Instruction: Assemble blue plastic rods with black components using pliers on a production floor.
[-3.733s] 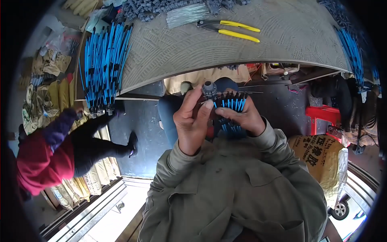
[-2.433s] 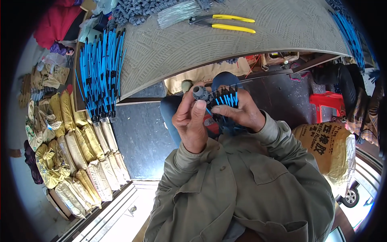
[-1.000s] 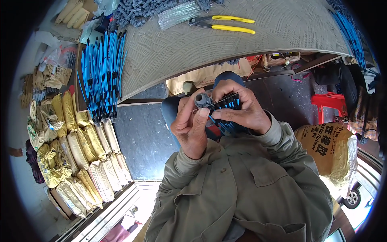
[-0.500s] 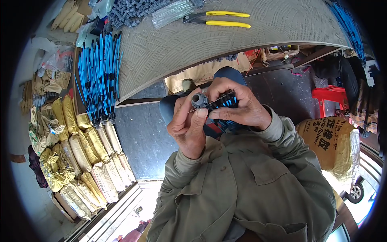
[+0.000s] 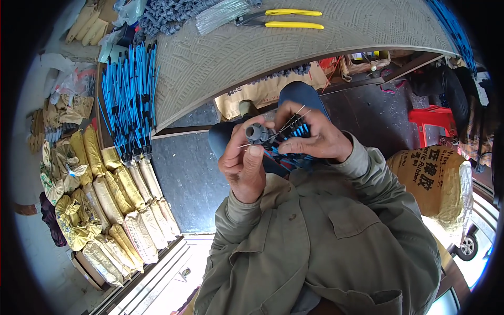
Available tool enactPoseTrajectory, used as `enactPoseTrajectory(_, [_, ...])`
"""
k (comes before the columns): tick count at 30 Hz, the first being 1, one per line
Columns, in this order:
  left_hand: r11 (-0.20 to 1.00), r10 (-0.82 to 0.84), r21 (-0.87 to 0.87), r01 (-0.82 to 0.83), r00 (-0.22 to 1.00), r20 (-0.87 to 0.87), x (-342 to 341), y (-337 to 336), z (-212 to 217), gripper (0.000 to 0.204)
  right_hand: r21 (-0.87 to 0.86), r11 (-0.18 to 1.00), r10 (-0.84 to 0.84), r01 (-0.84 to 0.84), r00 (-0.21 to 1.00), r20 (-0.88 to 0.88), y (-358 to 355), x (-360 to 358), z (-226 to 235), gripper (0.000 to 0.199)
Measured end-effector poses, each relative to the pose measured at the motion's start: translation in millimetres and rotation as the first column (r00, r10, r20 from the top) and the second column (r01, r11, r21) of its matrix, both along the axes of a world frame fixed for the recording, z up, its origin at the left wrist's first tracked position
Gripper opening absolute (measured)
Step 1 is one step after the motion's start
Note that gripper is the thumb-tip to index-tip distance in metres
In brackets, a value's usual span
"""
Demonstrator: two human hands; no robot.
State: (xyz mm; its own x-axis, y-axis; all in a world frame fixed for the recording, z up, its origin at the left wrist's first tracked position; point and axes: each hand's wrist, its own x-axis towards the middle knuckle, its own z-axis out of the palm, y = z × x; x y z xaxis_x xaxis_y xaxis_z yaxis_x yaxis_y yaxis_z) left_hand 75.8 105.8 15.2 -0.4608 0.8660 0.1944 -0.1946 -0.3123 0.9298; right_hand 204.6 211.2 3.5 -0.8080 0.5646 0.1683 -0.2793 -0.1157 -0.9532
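Note:
Over my lap, my left hand (image 5: 244, 164) pinches a grey round plastic fitting (image 5: 256, 132) with a hollow end facing up. A thin wire end pokes out beside the left fingers. My right hand (image 5: 319, 137) is closed around a bundle of blue rods with black ends (image 5: 297, 129), just right of the fitting. Thin wires (image 5: 300, 110) stick out above the right fingers. Fitting and bundle sit close together; where they join is partly hidden by the fingers. The rods' lower part hangs down toward my jacket.
The table (image 5: 226, 60) ahead carries yellow-handled cutters (image 5: 291, 19), clear thin strips (image 5: 223, 14) and a heap of grey fittings (image 5: 170, 16). Blue rods (image 5: 127, 100) stand at the left, above stacked gold packets (image 5: 110, 199). To the right are a red stool (image 5: 431, 121) and a brown sack (image 5: 425, 178).
My right hand has shifted slightly right, apart from the left. The left hand and fitting moved a little left, the fitting's end tilting further up. Wire ends now show above the right fingers.

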Motion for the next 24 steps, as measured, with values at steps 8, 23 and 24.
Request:
enactPoseTrajectory(8, [0.998,-0.057,0.031,0.055,0.996,0.072,-4.5,-0.9,-1.7,0.042,0.261,0.965,-0.003,-0.028,0.993,0.120,7.0,4.4,1.6,0.028])
enactPoseTrajectory(23, [0.984,-0.161,0.077,0.161,0.987,-0.011,-1.2,3.9,4.6,0.038,-0.133,0.978,0.139,-0.158,0.980,-0.140,12.7,-2.3,7.3,0.030])
enactPoseTrajectory(24, [0.990,-0.134,0.057,0.132,0.990,0.035,1.3,3.2,4.4,0.038,-0.098,0.984,0.134,-0.148,0.982,-0.135,14.0,-1.5,8.1,0.030])
